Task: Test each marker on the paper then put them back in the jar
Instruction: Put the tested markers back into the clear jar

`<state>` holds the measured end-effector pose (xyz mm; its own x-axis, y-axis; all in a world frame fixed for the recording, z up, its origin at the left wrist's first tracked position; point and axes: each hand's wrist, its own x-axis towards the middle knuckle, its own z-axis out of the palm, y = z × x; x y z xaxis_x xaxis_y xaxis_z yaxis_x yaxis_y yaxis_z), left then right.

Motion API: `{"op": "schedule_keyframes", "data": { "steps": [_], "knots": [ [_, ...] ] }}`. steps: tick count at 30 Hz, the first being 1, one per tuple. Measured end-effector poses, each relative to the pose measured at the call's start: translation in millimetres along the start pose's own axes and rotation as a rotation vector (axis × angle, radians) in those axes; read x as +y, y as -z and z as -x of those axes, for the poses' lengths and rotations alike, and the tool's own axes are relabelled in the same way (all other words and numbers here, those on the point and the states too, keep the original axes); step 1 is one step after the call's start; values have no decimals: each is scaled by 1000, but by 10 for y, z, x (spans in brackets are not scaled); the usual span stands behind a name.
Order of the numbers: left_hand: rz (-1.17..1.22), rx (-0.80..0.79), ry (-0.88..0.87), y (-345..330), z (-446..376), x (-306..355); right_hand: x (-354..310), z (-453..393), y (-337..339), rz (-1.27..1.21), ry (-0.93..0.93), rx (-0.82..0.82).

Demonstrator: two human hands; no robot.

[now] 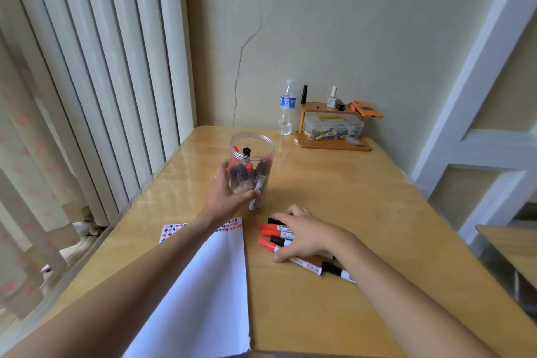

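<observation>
Jar [252, 167]: clear plastic, upright on the desk [334, 197], open at the top — red-capped and black-capped markers stand inside.
Left hand [225, 193]: fingers and thumb curled round the jar's lower wall, grasping it.
Right hand [308, 234]: just right of the jar and nearer the camera, palm down, fingers bent over the loose markers [276, 237] — pressing or gripping them, cannot tell which.
Loose markers: a cluster lying flat on the desk, red and black caps pointing left; two reach out from under the wrist.
Paper [209, 279]: white sheet left of the markers, red and black test marks along its far edge, below the jar.
</observation>
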<state>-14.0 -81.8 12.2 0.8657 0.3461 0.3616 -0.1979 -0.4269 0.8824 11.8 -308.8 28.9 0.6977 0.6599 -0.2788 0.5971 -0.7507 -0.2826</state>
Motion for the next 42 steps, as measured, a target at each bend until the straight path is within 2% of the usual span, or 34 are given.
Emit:
{"op": "schedule_keyframes", "data": {
  "steps": [3, 13, 19, 27, 29, 32, 36, 39, 42],
  "knots": [
    [-6, -6, -7, -12, 14, 9, 16, -35, 75, -6, -12, 21],
    [0, 13, 43, 11, -26, -70, -143, -265, 186, 154, -65, -53],
    [-29, -8, 47, 19, -50, -97, -70, -404, 92, 22, -118, 162],
    [-58, -38, 37, 40, -62, -120, -45, -539, 101, -110, -144, 337],
    [-58, -43, 29, 44, -68, -134, -47, -568, 152, -157, -146, 409],
    [-70, -57, 15, 66, -111, -163, -84, -579, 319, -429, -144, 562],
    [-147, -121, -80, 111, -210, -154, -234, -497, 756, -710, -175, 948],
    [-230, -149, -175, 67, -232, -82, -422, -385, 1107, -899, -90, 1240],
    [-291, -149, -241, 0, -225, -56, -590, -306, 1371, -1051, 61, 1395]
  ]
}}
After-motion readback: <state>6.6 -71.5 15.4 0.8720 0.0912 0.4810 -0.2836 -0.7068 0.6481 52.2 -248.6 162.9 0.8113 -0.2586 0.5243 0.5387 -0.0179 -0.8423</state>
